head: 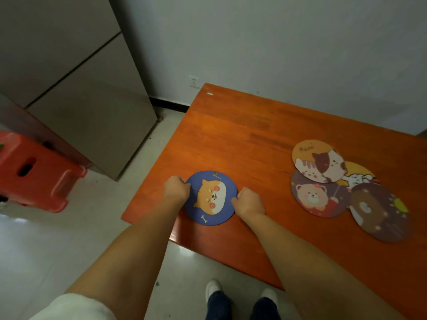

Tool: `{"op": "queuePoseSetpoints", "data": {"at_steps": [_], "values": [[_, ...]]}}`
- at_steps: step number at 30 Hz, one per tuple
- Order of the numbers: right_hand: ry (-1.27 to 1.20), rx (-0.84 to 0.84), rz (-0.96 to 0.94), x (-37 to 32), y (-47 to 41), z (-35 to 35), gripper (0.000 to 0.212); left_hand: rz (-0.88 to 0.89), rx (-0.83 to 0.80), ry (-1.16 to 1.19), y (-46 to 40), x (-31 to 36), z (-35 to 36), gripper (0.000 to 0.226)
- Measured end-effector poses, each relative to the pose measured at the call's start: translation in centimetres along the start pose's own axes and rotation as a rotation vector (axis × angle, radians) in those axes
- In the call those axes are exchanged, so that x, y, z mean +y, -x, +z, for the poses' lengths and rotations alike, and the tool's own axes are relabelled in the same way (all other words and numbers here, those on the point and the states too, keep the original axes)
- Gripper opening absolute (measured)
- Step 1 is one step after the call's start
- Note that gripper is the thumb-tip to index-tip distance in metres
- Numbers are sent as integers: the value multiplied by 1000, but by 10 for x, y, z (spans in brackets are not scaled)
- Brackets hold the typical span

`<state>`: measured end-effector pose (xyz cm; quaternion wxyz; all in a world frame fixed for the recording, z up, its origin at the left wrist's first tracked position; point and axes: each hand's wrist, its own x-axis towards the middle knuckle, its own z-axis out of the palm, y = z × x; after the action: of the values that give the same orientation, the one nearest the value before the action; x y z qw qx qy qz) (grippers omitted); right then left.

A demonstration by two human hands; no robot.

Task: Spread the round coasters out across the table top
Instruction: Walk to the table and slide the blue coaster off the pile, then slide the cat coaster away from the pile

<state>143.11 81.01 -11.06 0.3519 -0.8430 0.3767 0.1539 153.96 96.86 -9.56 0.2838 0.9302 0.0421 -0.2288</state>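
A blue round coaster (210, 197) with an orange dog face lies flat near the left front corner of the orange wooden table (242, 135). My left hand (176, 189) pinches its left edge and my right hand (249, 201) pinches its right edge. To the right, several more coasters overlap in a loose pile: a yellow cat coaster (317, 160) on top, a purple bear coaster (318, 197), a yellow one (360, 173) partly hidden, and a dark brown coaster (381, 214) nearest the front.
A grey fridge (76, 88) stands at the left beyond the table. A red plastic stool (34, 172) sits on the pale tiled floor at the far left. A white wall runs behind the table. My shoes (240, 294) show below the table's front edge.
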Motion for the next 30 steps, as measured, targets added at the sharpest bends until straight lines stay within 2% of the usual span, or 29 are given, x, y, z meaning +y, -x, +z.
{"op": "queuePoseSetpoints", "data": {"at_steps": [5, 8, 11, 15, 19, 26, 30], "values": [[37, 51, 33, 10, -3, -18, 12, 61, -75, -15, 1, 8, 10, 44], [77, 52, 77, 21, 0, -23, 20, 84, -135, -59, 8, 11, 22, 41], [112, 52, 96, 29, 3, -23, 26, 92, -167, -129, 12, 10, 27, 20], [203, 82, 94, 31, 7, -24, 32, 105, -151, -246, 11, 11, 28, 31], [171, 112, 102, 39, 13, -39, 39, 130, -127, -271, 9, 22, 28, 33], [73, 226, 135, 91, 15, -108, 29, 249, -180, -166, 23, 92, 52, 28], [59, 263, 219, 126, 1, -155, 36, 335, -192, -121, 34, 145, 87, 25]]}}
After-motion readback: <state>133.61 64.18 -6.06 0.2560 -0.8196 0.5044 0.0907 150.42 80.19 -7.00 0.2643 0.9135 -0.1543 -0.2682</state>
